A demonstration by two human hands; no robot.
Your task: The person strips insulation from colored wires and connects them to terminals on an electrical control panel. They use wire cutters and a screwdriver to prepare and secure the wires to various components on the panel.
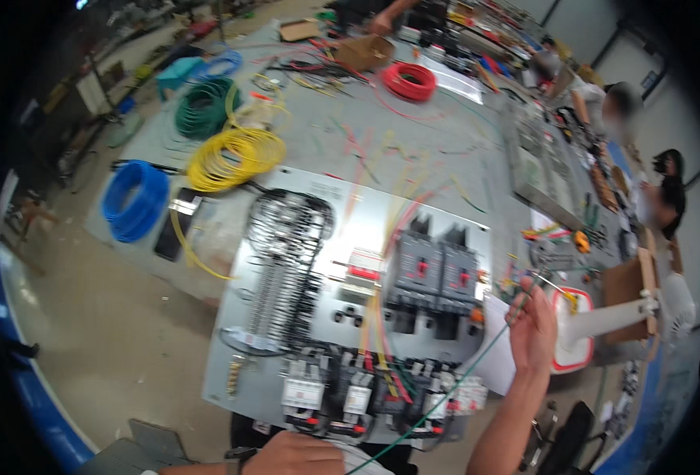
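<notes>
My right hand (534, 328) is raised at the right of a metal panel (330, 222), its fingers pinched on a thin green wire (477, 360). The wire slants down leftward over the panel's near corner to the lower edge of the view. A slim metal shaft with a yellow end (569, 299) shows beside the fingertips; whether I hold it is unclear. My left hand (298, 457) is low at the panel's near edge, back upward, its fingers hidden. Close to it sit several contactors (302, 393). Two dark circuit breakers (421, 265) and a row of terminal blocks (271, 297) are mounted farther up.
Coils of blue (135, 202), yellow (235, 158), green (206, 107) and red wire (409, 81) lie beyond the panel, with a phone (177, 224) at left. A white stand with a red rim (573, 348) and a metal box (544, 162) are at right. Other people work farther off.
</notes>
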